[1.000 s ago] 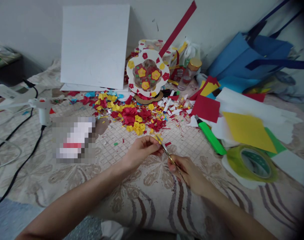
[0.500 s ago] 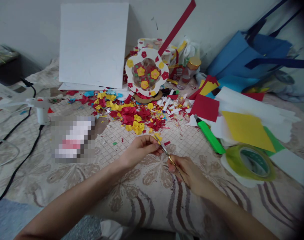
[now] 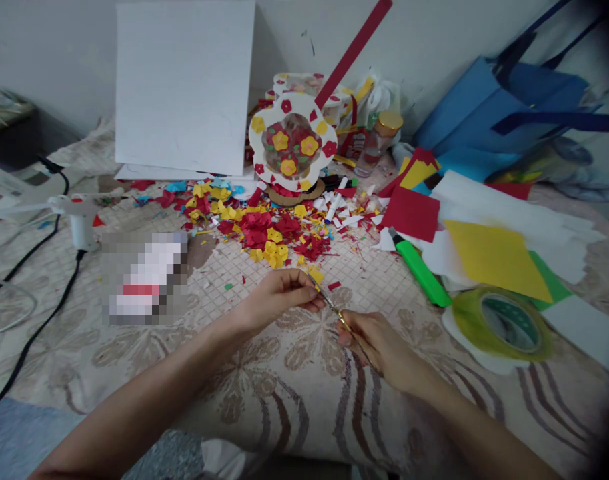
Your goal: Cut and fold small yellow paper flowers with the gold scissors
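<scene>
My left hand is closed in a pinch above the tablecloth, its fingertips at the silver blades of slim scissors. What it pinches is too small to make out; a bit of yellow paper shows just beyond the fingers. Wrapped around the gold handles of the scissors is my right hand, with the tips pointing up and left to the left hand. Just past both hands lies a heap of small cut paper flowers, red and yellow.
Behind the heap stands a flower-shaped lantern with a red strip. To the left are a glue gun and a blurred-out object. At right lie a green cutter, tape roll, coloured paper and a blue bag.
The hands and scissors stay nearly in place, with only a slight shift at the scissors. The whole view has moved very slightly.
</scene>
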A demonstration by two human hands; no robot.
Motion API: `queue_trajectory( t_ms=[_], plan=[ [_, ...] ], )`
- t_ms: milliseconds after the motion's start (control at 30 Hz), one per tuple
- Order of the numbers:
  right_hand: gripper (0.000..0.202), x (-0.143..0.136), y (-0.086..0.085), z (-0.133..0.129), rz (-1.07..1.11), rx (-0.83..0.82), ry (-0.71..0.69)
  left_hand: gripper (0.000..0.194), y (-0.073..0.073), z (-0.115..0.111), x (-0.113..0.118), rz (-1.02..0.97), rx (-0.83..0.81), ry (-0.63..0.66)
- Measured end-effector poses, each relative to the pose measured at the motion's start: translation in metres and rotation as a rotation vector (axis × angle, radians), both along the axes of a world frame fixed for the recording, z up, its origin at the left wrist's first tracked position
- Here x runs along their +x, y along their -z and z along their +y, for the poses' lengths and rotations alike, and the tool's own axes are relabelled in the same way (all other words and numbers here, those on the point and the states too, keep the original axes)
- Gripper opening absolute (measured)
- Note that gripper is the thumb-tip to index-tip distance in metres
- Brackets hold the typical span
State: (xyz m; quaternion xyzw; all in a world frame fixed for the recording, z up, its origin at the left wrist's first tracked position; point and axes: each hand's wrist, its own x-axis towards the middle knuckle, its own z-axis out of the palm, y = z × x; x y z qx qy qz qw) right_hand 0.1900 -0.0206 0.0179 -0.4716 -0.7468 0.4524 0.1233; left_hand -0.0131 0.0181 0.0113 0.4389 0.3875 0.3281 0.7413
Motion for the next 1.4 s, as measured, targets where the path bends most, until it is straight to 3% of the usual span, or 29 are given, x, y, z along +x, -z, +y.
queue_trajectory(
  t_ms=[133, 333, 1000, 1233, 1400],
  plan=[
    [0.028, 0.0019, -0.0012, 0.0019, -0.022, -0.010, -0.015, 0.015, 0.0003, 0.0037, -0.0044, 0.012, 0.002, 0.045],
    [0.032, 0.0071, 0.0030, 0.0011, 0.105, -0.154, -0.047, 0.014, 0.0014, 0.0055, -0.0070, -0.005, -0.012, 0.078],
    [0.038, 0.0029, -0.0025, 0.0031, 0.049, -0.063, -0.048, 0.015, 0.0024, 0.0044, -0.0042, -0.010, -0.091, 0.039],
    [0.031, 0.0044, -0.0023, 0.0056, -0.060, -0.042, -0.073, 0.015, 0.0038, 0.0060, -0.0061, -0.002, -0.069, 0.061],
    [0.027, 0.0094, -0.0019, 0.0066, -0.057, -0.130, -0.054, 0.014, 0.0056, 0.0068, -0.0081, -0.011, -0.071, 0.087]
  ],
)
